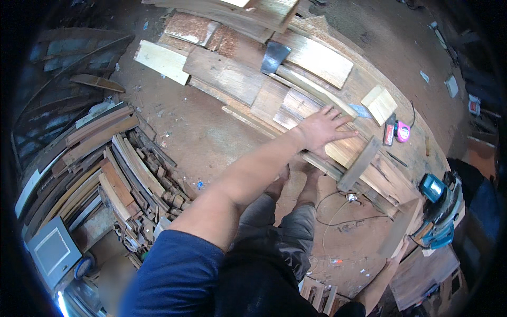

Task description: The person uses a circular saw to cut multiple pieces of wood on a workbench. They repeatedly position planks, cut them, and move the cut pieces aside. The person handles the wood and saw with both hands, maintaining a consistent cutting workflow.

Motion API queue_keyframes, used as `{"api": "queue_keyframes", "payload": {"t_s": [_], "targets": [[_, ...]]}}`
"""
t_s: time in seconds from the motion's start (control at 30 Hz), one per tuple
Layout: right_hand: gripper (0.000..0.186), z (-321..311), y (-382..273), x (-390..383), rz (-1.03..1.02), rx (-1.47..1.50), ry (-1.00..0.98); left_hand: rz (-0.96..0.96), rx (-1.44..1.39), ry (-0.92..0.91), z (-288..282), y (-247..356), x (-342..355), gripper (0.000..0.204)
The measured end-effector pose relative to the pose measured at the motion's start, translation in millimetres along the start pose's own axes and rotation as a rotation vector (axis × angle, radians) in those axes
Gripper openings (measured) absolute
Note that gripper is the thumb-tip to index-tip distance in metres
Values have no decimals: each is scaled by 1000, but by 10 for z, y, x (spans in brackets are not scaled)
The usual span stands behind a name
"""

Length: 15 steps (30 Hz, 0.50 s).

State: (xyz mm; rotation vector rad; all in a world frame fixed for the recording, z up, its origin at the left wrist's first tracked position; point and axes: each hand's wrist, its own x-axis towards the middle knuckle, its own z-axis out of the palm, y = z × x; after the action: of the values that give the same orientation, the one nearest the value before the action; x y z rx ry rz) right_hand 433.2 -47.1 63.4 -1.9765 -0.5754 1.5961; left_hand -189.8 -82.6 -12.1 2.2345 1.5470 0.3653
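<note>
My left hand lies flat with its fingers spread on a wooden board on the workbench. Just beyond its fingertips is the wooden handle of a hatchet, whose dark metal head points away to the left. A short wooden bar crosses the board right of that hand. Low at the right, my right hand grips the lower edge of an upright wooden plank at the bench's end; its fingers are partly hidden. Beside this plank stands a teal and black power saw.
A pink tape measure, a pale wood block and a dark pencil lie on the bench. Several more boards cover its far left part. Stacked timber fills the floor at left. A cable trails below the bench.
</note>
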Motion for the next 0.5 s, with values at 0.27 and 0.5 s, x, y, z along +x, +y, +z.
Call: {"api": "queue_keyframes", "payload": {"t_s": [0.27, 0.5], "targets": [[60, -61, 29, -21, -15, 20, -86, 5, 35, -4, -9, -16, -18, 111], [64, -315, 189, -184, -32, -22, -97, -96, 105, -133, -89, 61, 43, 117]]}}
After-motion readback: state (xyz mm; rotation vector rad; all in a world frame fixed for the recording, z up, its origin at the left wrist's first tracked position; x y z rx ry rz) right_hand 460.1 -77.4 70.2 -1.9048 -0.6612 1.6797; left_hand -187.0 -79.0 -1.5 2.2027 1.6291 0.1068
